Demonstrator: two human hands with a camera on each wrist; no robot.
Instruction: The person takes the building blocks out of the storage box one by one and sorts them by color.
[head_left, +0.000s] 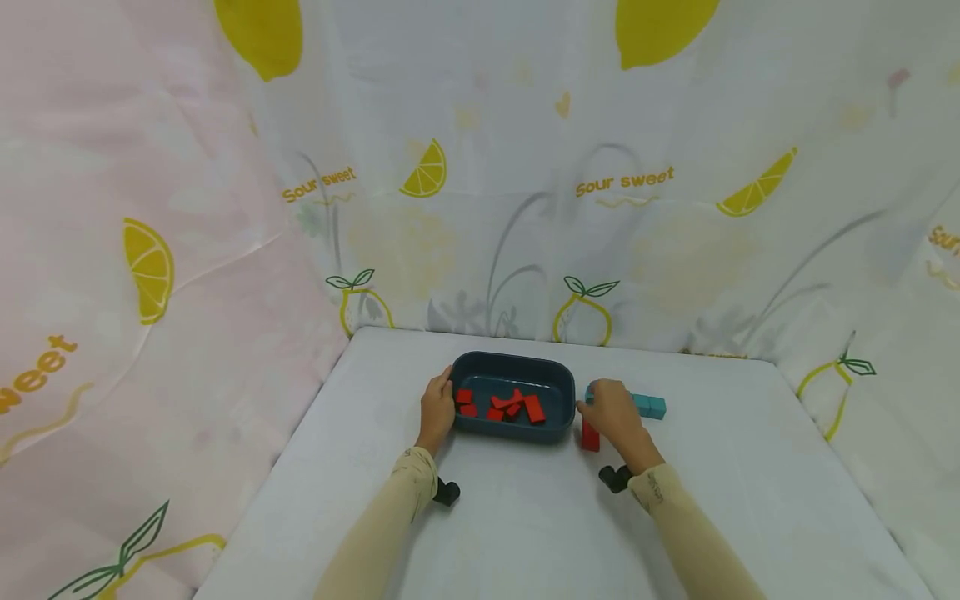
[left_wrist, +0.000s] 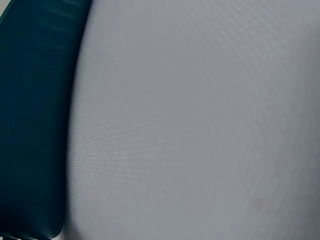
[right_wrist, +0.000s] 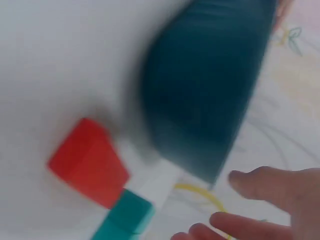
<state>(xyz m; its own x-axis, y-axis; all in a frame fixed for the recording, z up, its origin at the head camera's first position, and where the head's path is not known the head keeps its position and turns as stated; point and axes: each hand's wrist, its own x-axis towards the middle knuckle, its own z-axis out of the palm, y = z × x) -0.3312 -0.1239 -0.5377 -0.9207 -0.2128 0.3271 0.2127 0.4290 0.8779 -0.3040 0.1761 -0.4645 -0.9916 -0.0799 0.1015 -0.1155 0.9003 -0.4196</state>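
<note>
My left hand (head_left: 437,408) grips the left end of a dark blue tub (head_left: 487,428), its fingers along the side. Several red blocks (head_left: 534,408) lie scattered inside the tub. My right hand (head_left: 617,417) is just right of the tub, over a row of teal blocks (head_left: 649,407) and partly hiding it. A red block (head_left: 590,438) lies on the table below that hand. In the right wrist view, the thumb and fingers (right_wrist: 250,225) are spread apart with nothing between them, beside the tub (right_wrist: 205,90). The left wrist view shows only the tub's side (left_wrist: 35,120) and white cloth.
The white-covered table (head_left: 517,533) reaches back to a hanging lemon-print curtain (head_left: 495,233), which also lines both sides. A black wrist camera (head_left: 447,492) sticks out beside the left cuff and another (head_left: 615,478) beside the right cuff.
</note>
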